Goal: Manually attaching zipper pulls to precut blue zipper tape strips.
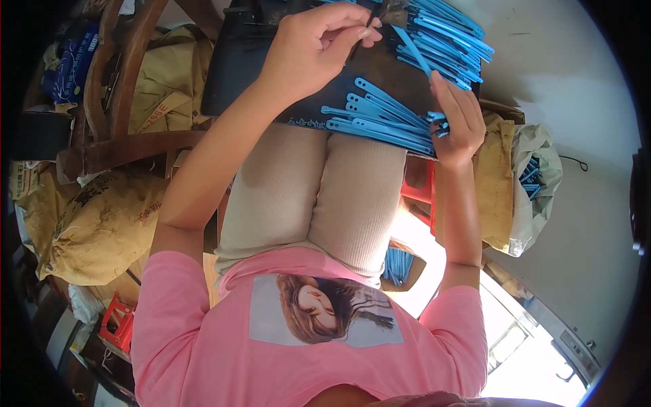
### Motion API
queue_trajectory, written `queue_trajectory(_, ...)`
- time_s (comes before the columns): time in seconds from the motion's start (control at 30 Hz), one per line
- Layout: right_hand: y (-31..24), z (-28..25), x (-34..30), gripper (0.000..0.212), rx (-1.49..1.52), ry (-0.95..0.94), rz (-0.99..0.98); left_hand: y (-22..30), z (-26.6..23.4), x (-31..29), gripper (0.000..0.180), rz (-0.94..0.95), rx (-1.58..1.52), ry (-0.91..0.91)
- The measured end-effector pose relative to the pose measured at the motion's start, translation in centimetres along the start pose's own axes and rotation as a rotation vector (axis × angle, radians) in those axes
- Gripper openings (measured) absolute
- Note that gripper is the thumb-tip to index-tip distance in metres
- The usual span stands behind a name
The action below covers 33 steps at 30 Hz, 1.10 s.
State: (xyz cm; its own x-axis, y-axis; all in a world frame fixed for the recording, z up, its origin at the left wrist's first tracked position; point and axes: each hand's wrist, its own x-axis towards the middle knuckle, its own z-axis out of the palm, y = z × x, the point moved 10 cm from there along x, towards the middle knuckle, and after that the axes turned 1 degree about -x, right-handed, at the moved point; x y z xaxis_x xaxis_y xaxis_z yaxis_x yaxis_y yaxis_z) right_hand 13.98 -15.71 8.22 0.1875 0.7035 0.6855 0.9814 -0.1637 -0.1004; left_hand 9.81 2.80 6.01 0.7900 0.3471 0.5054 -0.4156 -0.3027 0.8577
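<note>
Over the dark table point(237, 81), my left hand point(322, 44) is closed in a pinch on a thin black piece point(372, 20), whose kind I cannot make out. My right hand point(458, 122) is closed on a flat blue strip point(412, 51), which points up and left from its fingertips. Short blue ends point(438, 124) show at the curled fingers of that hand. Just left of it, a fanned pile of blue strips point(380, 115) with holes in their ends lies along the near table edge. Beyond it is a larger pile of blue strips point(447, 41).
A brown paper sack point(495, 183) and a white bag point(542, 203) with blue pieces stand right of the table. More blue strips point(398, 266) sit low beside my lap. Left are a wooden chair point(125, 68), brown sacks point(112, 224) and a red plastic crate point(119, 322).
</note>
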Motion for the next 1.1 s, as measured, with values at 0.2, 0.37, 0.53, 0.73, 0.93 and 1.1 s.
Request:
queue_trajectory(0.2, -0.54, -0.32, 0.0, 0.055, -0.052, 0.047, -0.027, -1.86, 0.24, -0.6, 0.015, -0.07, 0.083, -0.036)
queue_trajectory(0.37, -0.53, -0.19, 0.36, 0.052, -0.086, 0.052, -0.047, -1.5, 0.22, -0.32, 0.015, 0.019, 0.039, -0.011)
queue_trajectory(0.53, -0.5, -0.05, 0.77, 0.05, -0.074, 0.046, -0.035, -1.49, 0.13, -0.42, 0.015, 0.02, 0.056, -0.015)
queue_trajectory(0.73, -0.95, -0.24, 0.5, 0.052, -0.089, 0.125, -0.125, -1.5, 0.27, -0.33, 0.015, -0.013, 0.008, 0.0)
queue_trajectory(0.93, -0.36, 0.64, 0.52, 0.052, -0.061, 0.011, -0.046, -1.48, 0.07, -0.48, 0.015, 0.0, 0.032, -0.004)
queue_trajectory(1.1, -0.53, 0.66, 0.59, 0.055, -0.048, -0.021, -0.055, -1.61, 0.21, -0.35, 0.015, -0.009, 0.036, -0.01)
